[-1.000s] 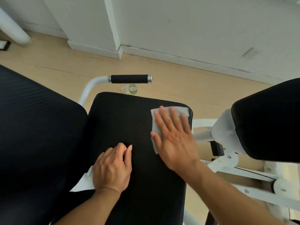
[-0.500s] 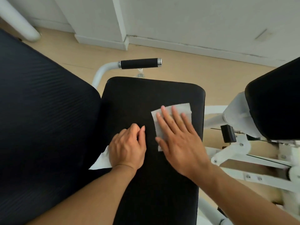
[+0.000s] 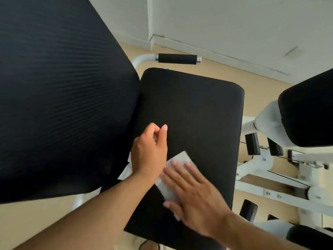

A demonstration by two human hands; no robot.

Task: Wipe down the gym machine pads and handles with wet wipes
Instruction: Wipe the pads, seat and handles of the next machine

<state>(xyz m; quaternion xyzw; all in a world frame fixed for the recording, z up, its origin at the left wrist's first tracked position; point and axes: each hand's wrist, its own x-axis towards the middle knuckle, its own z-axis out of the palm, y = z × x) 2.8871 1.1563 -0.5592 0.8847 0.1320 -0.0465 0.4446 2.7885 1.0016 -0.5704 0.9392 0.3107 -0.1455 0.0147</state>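
A black seat pad (image 3: 194, 105) fills the middle of the view, with a large ribbed black back pad (image 3: 59, 91) to its left. My right hand (image 3: 194, 193) lies flat on a white wet wipe (image 3: 178, 159), pressing it onto the near half of the seat pad. My left hand (image 3: 150, 150) rests on the seat pad's left edge with curled fingers holding a second white wipe (image 3: 126, 171), which sticks out below the wrist. A black handle grip (image 3: 177, 59) on a white tube sits beyond the seat pad.
Another black pad (image 3: 308, 112) on the white machine frame (image 3: 270, 192) stands at the right, with small black rollers below it. Wood floor (image 3: 259, 87) and a white wall with skirting lie beyond. A black foam roller (image 3: 248, 210) is at the lower right.
My right hand has slid the wipe from the seat pad's far right corner back toward me, close to my left hand. The camera has tilted and moved nearer the back pad.
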